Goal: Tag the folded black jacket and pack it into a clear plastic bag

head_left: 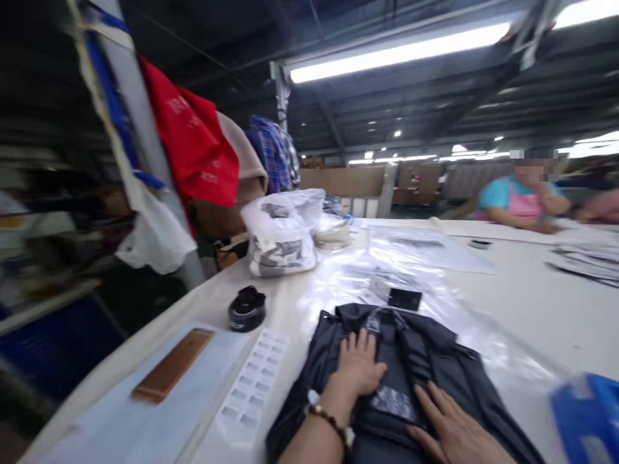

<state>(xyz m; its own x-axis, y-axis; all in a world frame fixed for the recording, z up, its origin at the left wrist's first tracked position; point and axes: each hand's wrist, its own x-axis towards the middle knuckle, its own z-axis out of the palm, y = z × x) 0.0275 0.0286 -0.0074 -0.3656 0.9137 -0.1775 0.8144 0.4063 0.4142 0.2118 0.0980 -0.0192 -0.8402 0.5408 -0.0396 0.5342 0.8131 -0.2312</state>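
Note:
A black folded garment (438,370) with strap-like strips down its middle lies on the table in front of me. My left hand (358,367), a beaded bracelet at its wrist, presses flat on the garment's upper left part with fingers spread. Lower on the right, my right hand (445,419) rests on it, fingers stretched and apart. Between the hands is a shiny clear plastic patch (393,403) on the garment. A small black card (405,299) lies just beyond its top edge.
Left of the garment are a label sheet (254,380), a brown wooden strip (173,365) and a black tape roll (247,309). Clear plastic bags (420,248) spread behind it. A stuffed white bag (283,238) stands farther back; a blue object (587,415) sits right. Another person (520,200) is across the table.

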